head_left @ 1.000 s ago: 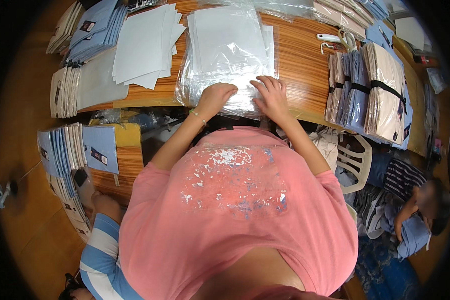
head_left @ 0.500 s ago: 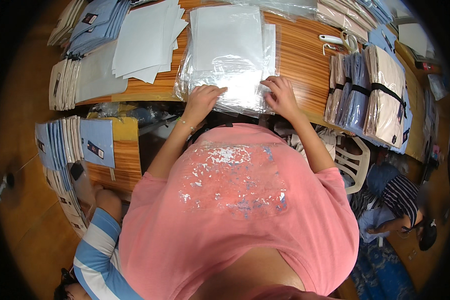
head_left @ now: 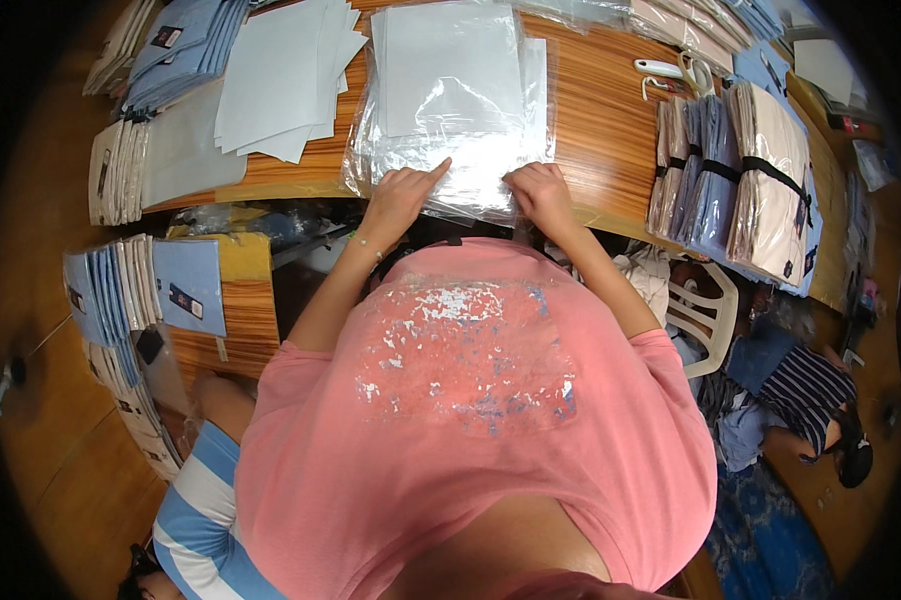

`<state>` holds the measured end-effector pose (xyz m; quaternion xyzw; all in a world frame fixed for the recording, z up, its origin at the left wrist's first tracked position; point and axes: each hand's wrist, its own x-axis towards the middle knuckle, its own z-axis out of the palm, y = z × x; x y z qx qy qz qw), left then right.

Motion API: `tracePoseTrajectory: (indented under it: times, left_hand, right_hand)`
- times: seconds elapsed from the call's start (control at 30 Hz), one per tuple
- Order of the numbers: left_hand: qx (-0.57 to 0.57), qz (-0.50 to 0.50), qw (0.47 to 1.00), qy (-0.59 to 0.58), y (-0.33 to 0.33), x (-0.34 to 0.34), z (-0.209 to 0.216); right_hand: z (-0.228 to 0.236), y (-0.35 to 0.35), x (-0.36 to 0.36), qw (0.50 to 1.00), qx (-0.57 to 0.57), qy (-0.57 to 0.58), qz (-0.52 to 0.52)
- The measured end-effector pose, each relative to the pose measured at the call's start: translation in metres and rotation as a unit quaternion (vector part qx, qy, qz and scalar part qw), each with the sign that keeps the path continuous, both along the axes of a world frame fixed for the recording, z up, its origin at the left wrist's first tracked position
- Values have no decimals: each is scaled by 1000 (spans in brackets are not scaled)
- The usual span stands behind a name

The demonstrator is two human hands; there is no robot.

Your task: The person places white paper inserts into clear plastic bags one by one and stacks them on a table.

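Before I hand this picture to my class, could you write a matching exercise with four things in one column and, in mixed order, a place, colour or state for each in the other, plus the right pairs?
Things
1. Pile of clear plastic bags
2. Loose white sheets
3. Plastic chair
4. Thick beige garment stack at the right

Place, colour or state
A. Cream-coloured, with open slats
B. Shiny, with the left hand and right hand near its closest edge
C. Wrapped by a black band
D. Fanned on the wooden table, left of centre

Pairs: 1-B, 2-D, 3-A, 4-C
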<state>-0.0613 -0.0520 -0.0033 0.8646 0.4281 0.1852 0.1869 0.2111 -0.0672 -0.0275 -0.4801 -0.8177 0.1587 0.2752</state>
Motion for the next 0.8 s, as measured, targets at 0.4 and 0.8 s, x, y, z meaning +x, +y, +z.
tracePoseTrajectory:
  times: [0.4,0.8]
  left_hand:
    - [-170,140,957,-188,-2,-43,-25]
    - [-102,222,964,-109,-2,-32,-22]
  right_hand:
    - [-4,5,14,975,-167,121,-79]
    - [-3,12,11,941,-266,122,-170]
